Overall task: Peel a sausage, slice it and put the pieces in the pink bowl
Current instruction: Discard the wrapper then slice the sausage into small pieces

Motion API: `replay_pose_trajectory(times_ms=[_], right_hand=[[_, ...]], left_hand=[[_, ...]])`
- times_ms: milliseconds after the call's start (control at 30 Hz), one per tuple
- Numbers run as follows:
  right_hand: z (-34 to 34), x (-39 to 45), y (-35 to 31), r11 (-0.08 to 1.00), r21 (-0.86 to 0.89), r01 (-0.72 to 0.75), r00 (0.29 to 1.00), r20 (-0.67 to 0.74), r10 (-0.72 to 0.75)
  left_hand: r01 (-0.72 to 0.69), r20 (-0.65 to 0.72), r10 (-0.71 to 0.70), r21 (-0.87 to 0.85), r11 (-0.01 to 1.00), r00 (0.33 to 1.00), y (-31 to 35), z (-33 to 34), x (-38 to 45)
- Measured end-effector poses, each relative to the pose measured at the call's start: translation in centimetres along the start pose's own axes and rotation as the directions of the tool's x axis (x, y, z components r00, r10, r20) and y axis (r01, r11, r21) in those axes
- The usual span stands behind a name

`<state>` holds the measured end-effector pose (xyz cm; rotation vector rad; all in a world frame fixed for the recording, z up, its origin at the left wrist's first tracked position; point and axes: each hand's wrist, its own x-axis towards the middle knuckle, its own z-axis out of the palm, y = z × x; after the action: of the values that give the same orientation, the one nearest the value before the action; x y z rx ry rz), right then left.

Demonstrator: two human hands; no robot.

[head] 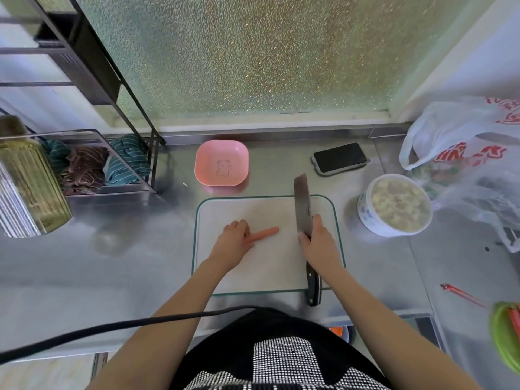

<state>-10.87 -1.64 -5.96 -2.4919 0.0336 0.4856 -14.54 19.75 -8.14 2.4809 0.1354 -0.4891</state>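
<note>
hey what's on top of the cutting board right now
A sausage lies on the cutting board, its near end covered by the left hand. The right hand grips a cleaver over it.

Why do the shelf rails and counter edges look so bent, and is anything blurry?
Head view: the wide-angle lens bows the black rack and steel counter near the edges; the jar at far left smears, while the sausage and knife at centre stay fairly sharp.

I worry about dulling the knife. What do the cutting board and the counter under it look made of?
The cutting board looks like translucent frosted glass or hard plastic: the grey counter shows through it and its rim is greenish. Which of the two, I cannot tell. The counter looks like brushed stainless steel: grey, with soft blurred reflections.
</note>
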Motion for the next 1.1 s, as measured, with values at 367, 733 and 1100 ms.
replay_pose_trajectory(times_ms=[367, 733, 1100], right_hand=[[0.3, -2.5, -1.5, 0.996, 0.091, 0.011, 0.998, -0.055, -0.006], [1.5, -3.6, -1.5, 0.996, 0.077, 0.038, 0.999, -0.009, -0.037], [2.4, -4.4, -1.4, 0.997, 0.012, 0.072, 0.997, 0.036, -0.072]], left_hand=[[-0.412, 0.080, 0.427, 0.470, 0.781, 0.901, 2.2, 1.2, 0.0], [-0.538, 0.185, 0.518, 0.475, 0.697, 0.835, 2.6, 1.4, 1.9], [-0.619, 0.137, 0.652, 0.502, 0.604, 0.746, 1.9, 2.2, 2.3]])
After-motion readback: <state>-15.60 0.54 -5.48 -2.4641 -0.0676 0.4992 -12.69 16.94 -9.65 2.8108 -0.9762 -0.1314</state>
